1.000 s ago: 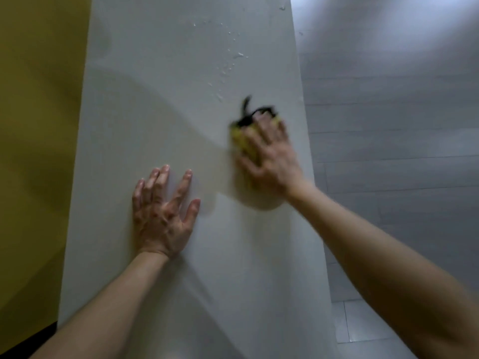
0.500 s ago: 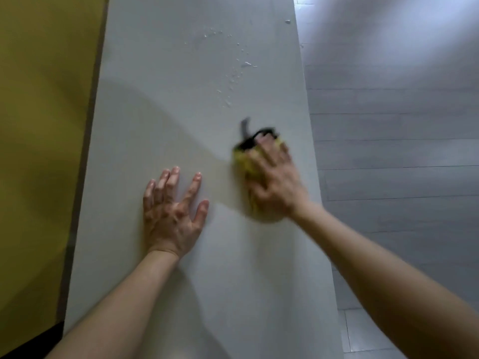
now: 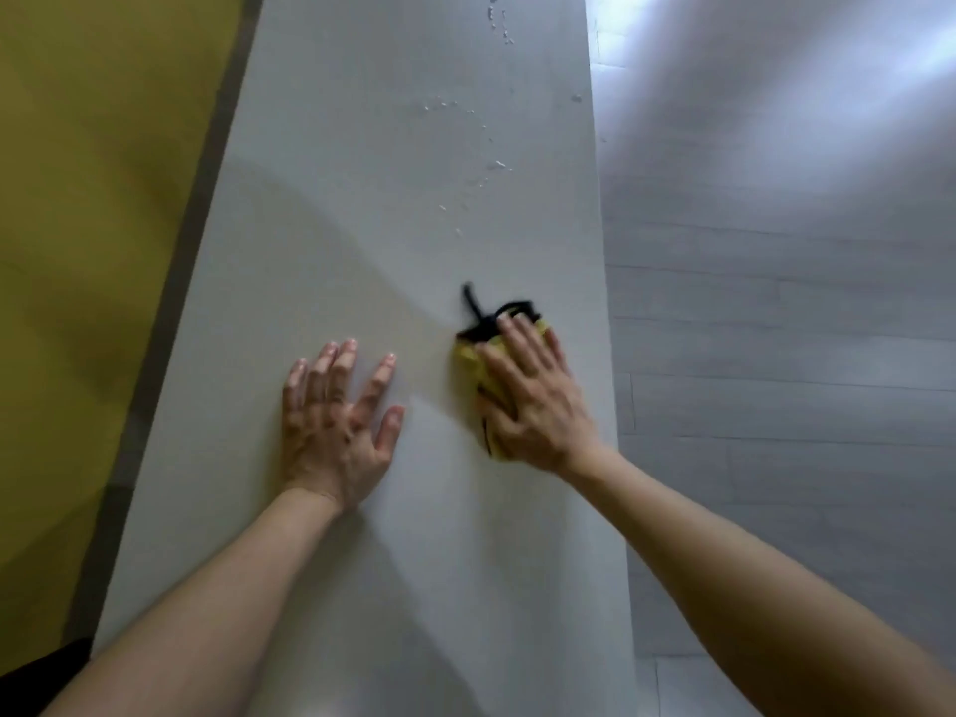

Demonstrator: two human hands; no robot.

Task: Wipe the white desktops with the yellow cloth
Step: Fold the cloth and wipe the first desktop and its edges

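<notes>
A long white desktop (image 3: 362, 199) runs away from me down the middle of the view. My right hand (image 3: 533, 401) presses flat on a bunched yellow cloth (image 3: 473, 362) with a black trim and loop, near the desk's right edge. Most of the cloth is hidden under the palm. My left hand (image 3: 336, 421) lies flat on the desktop with fingers spread, holding nothing, a hand's width to the left of the cloth. Water droplets (image 3: 481, 173) are scattered on the surface beyond the cloth.
A yellow wall or panel (image 3: 93, 225) borders the desk on the left, with a dark gap along the edge. Grey plank flooring (image 3: 776, 328) lies to the right, beyond the desk's right edge.
My right hand and the cloth have slid back toward me along the right side of the desk, away from the droplets. The left hand stays flat in place.
</notes>
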